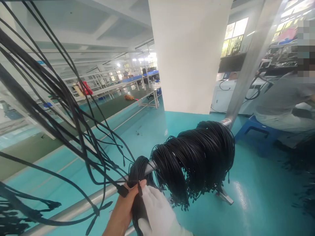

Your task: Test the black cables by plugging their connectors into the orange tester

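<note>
Holding a thin bunch of black cables [137,170] tight, the bare left hand [123,206] and gloved right hand [157,209] pinch it together. It hangs over the rail [81,205] right above them. The cables look soft, light and bendy, easiest to grab bunched.

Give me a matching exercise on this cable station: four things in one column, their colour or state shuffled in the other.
1. large cable bundle
2. stool
3. left hand
4. right hand

A. white-gloved
B. bare, gripping the small cable bunch
C. blue, under a seated person
D. black, draped over the rail

Pairs: 1-D, 2-C, 3-B, 4-A.
</note>
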Demonstrator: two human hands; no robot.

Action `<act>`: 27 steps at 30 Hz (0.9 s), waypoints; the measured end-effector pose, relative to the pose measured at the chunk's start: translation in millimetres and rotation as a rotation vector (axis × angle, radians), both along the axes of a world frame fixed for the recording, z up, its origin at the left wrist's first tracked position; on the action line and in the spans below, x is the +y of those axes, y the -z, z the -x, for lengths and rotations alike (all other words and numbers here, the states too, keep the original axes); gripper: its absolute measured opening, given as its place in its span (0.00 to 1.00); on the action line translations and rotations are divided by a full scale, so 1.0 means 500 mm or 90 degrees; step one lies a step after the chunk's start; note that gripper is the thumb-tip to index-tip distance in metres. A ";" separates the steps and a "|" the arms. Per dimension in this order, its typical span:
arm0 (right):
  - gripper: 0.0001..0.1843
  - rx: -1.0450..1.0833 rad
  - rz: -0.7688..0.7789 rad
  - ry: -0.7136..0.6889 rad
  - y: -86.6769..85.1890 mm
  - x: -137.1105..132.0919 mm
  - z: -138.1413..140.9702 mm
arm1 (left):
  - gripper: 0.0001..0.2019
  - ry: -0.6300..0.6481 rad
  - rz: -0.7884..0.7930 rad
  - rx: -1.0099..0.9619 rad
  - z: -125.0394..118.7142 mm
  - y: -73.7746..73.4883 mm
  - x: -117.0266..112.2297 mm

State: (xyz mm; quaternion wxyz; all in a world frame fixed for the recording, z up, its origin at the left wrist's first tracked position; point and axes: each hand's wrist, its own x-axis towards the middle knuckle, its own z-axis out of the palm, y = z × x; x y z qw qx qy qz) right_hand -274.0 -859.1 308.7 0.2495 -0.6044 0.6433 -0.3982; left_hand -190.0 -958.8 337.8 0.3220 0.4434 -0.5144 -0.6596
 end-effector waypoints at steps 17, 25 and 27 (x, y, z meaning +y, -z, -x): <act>0.26 0.605 0.077 0.069 -0.050 -0.147 0.192 | 0.05 -0.297 -0.007 0.104 -0.192 -0.032 -0.068; 0.09 0.282 0.097 0.169 -0.100 -0.132 0.046 | 0.06 -0.338 0.021 0.109 -0.277 -0.023 -0.051; 0.11 0.099 0.081 0.182 -0.056 -0.131 0.012 | 0.08 -0.317 0.033 0.094 -0.291 -0.027 -0.051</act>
